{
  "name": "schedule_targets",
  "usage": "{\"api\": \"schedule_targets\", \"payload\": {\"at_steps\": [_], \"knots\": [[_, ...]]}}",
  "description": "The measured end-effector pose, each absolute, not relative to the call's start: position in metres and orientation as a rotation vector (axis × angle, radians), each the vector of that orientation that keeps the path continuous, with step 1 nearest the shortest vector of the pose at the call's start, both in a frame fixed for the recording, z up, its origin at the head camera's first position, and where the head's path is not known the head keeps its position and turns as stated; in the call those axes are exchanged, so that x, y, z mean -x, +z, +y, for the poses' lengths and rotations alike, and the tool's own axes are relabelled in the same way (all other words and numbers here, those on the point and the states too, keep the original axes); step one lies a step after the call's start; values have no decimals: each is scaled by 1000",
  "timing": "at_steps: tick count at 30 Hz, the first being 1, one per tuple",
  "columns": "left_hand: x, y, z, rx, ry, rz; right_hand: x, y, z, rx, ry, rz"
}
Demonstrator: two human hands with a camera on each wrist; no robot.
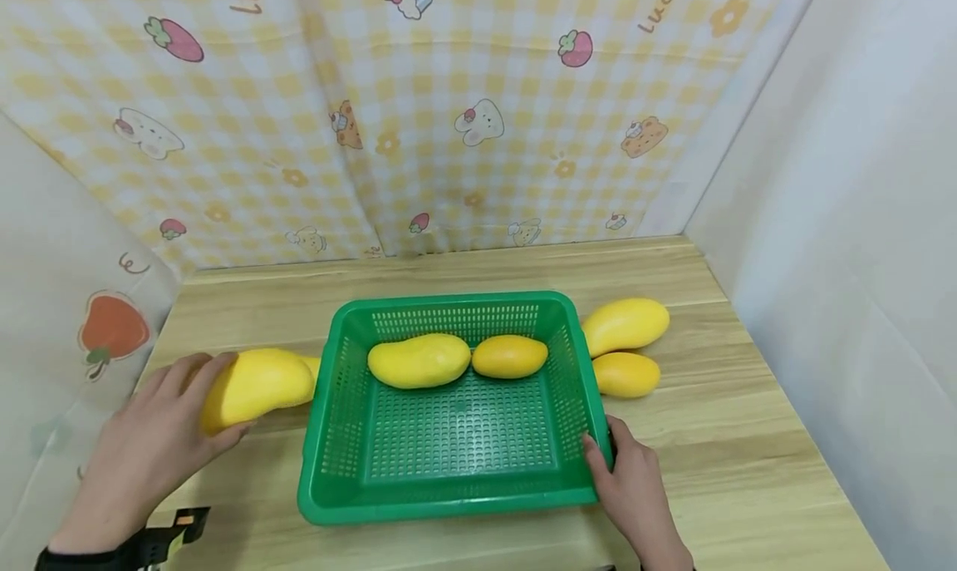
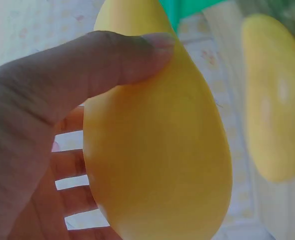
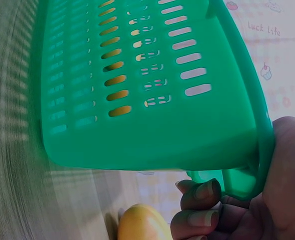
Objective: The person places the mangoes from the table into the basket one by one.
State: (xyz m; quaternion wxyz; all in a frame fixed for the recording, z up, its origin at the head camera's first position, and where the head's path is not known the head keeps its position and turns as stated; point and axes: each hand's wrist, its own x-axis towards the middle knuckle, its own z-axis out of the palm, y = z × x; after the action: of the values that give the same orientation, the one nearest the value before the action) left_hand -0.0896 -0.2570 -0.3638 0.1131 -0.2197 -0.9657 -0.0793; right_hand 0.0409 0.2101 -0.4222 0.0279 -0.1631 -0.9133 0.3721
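Observation:
On the left of the head view my left hand [image 1: 160, 421] grips a large yellow mango [image 1: 262, 384] above the table. The left wrist view shows the thumb [image 2: 132, 57] across this mango [image 2: 157, 150] and the fingers behind it. Another mango [image 2: 277, 100] lies beyond, mostly hidden in the head view. My right hand [image 1: 635, 488] holds the near right corner of a green plastic basket [image 1: 456, 509], thumb over the rim. In the basket, a larger yellow mango [image 1: 419, 361] and a smaller orange-yellow mango [image 1: 510, 356] lie end to end along the far side.
Right of the basket, a yellow mango [image 1: 626, 323] and an orange-yellow mango [image 1: 628, 375] lie on the wooden table [image 1: 733, 438]. A checked cloth [image 1: 449, 139] hangs at the back, with pale sheets [image 1: 845, 180] at the sides.

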Motion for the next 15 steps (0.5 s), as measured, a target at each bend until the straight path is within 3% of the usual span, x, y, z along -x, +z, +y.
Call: {"api": "schedule_targets", "payload": {"at_steps": [15], "knots": [[100,-338,-195,888,-270,-2736,-41,-422,210,495,1140,-2811]]}}
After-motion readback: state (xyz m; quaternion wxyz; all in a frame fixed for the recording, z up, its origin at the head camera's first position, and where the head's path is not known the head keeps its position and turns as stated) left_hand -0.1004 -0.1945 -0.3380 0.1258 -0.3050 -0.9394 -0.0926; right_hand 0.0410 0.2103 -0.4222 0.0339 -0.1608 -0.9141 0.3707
